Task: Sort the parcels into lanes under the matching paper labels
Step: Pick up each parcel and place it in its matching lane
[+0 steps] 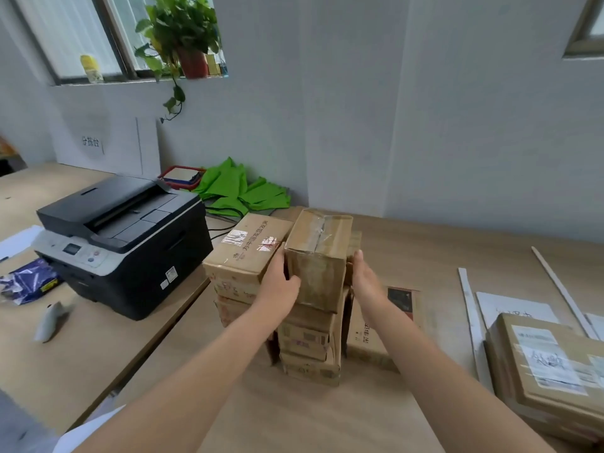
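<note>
My left hand (279, 282) grips a taped box (318, 256); my right hand (366, 282) presses flat on its other side. Below both hands sits an uneven stack (307, 341); a jerky lift could topple it.

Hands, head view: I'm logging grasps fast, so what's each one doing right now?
Left hand: grips the top parcel, thumb on its front face.
Right hand: open, straight fingers pressing that parcel's right side.
</note>
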`<state>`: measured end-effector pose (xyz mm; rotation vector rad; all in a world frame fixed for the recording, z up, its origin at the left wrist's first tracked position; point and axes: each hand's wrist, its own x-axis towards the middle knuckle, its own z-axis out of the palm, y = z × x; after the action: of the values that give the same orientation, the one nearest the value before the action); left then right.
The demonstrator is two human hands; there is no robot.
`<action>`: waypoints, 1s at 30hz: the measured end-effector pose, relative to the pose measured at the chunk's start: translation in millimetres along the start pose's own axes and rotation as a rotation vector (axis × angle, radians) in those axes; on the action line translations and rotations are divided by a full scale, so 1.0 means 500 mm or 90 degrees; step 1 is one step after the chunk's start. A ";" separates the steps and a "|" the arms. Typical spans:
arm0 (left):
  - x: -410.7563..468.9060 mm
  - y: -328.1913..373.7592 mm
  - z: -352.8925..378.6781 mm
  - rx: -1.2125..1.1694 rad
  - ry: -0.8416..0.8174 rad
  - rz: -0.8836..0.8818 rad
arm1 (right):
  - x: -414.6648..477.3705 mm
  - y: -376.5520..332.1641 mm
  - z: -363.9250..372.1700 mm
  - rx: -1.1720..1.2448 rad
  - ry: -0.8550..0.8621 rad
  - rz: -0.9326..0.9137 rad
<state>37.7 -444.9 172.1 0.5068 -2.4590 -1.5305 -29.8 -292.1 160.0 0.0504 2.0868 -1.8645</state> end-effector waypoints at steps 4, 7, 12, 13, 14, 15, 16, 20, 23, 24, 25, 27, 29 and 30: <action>0.017 -0.036 0.006 -0.081 -0.059 -0.039 | 0.033 0.032 -0.015 -0.021 -0.164 -0.009; -0.003 -0.054 -0.004 -0.112 -0.093 -0.020 | 0.035 0.046 -0.051 -0.020 -0.245 -0.032; -0.055 -0.034 -0.024 -0.123 -0.151 0.048 | -0.046 0.010 -0.099 -0.009 -0.218 -0.099; -0.065 -0.026 -0.024 -0.129 -0.157 0.052 | -0.066 0.002 -0.107 -0.015 -0.205 -0.104; -0.077 -0.017 -0.024 -0.133 -0.159 0.061 | -0.086 -0.005 -0.114 -0.027 -0.188 -0.105; -0.089 -0.006 -0.025 -0.128 -0.154 0.071 | -0.110 -0.014 -0.120 -0.040 -0.171 -0.097; -0.100 0.002 -0.026 -0.123 -0.145 0.085 | -0.134 -0.023 -0.125 -0.045 -0.153 -0.088; -0.131 0.025 -0.024 -0.172 -0.110 0.125 | -0.223 -0.035 -0.137 -0.026 -0.062 -0.077; -0.158 0.031 -0.016 -0.278 -0.067 0.107 | -0.288 -0.024 -0.140 -0.012 0.024 -0.088; -0.169 0.032 -0.013 -0.299 -0.043 0.096 | -0.309 -0.018 -0.141 0.004 0.043 -0.080; -0.182 0.032 -0.011 -0.312 -0.025 0.086 | -0.329 -0.012 -0.141 0.024 0.057 -0.071; -0.205 0.027 -0.006 -0.318 -0.021 0.086 | -0.369 0.001 -0.144 0.045 0.067 -0.064; -0.227 0.020 0.001 -0.301 -0.049 0.090 | -0.403 0.014 -0.153 0.036 0.081 -0.059; -0.242 0.019 0.005 -0.298 -0.064 0.089 | -0.417 0.020 -0.160 0.032 0.091 -0.057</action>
<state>146.3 -391.7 180.9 0.1724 -2.0411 -2.0217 150.7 -171.7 213.9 0.1078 2.1689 -2.0204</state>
